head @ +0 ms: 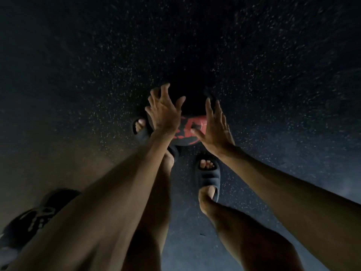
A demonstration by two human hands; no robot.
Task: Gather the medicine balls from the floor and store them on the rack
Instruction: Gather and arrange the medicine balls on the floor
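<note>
Looking straight down at a dark floor (273, 55) flecked all over with pale specks. Holding two bare forearms out toward the middle of it, above two bare legs. Framing a medicine ball (187, 126) that sits on the floor just ahead of the feet: round, mostly black, far half lost in shadow, with a broad red band across the near side broken by black blotches. Flanking it with the left hand (164, 112), fingers spread wide and slightly hooked over the ball's left side, gripping nothing, and the right hand (214, 130), fingers straight and loose along the right side, thumb lying across the red band. Cannot tell whether either palm touches. Standing in dark slides: left slide (141, 132) just beside the ball, right slide (208, 178) nearer the camera.
</note>
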